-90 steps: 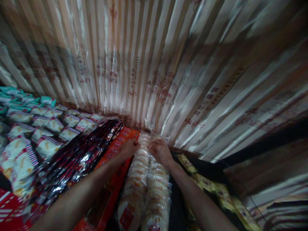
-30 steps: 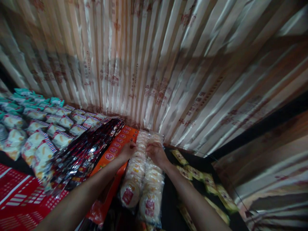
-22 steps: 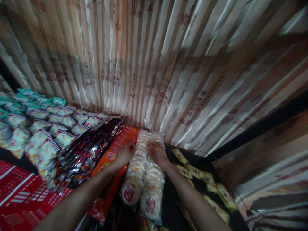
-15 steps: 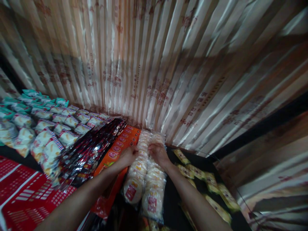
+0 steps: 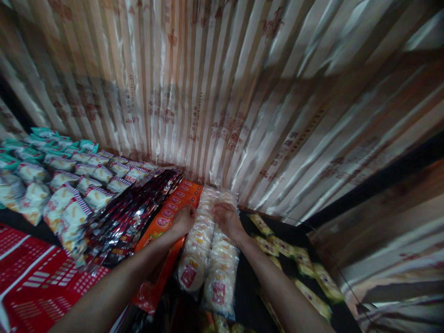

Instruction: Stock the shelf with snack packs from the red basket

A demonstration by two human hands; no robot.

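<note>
Two long rows of round, pale crackers in clear packets [image 5: 219, 273] lie side by side, overlapping, with a red label on each front one. At the left row's edge is my left hand [image 5: 184, 220], its fingers curled closed; whatever they hold, if anything, is hidden. My right hand [image 5: 227, 219] rests over the far part of the right row, fingers bent and closed on a cracker packet. Under my left wrist runs an orange printed strip of packaging [image 5: 169, 213]. Beside it, dark red shiny packets [image 5: 133, 222] overlap in a long row.
White snack bags with striped tops [image 5: 99, 198] and green ones [image 5: 45, 133] fill the left. A red perforated basket [image 5: 45, 282] stands at the front left. Yellow packets [image 5: 305, 261] lie on the black surface at right. A pleated printed curtain [image 5: 194, 92] hangs behind.
My left hand has drawn slightly left, away from the cracker row. My right hand has shifted a little left and its fingers have curled further over the packets.
</note>
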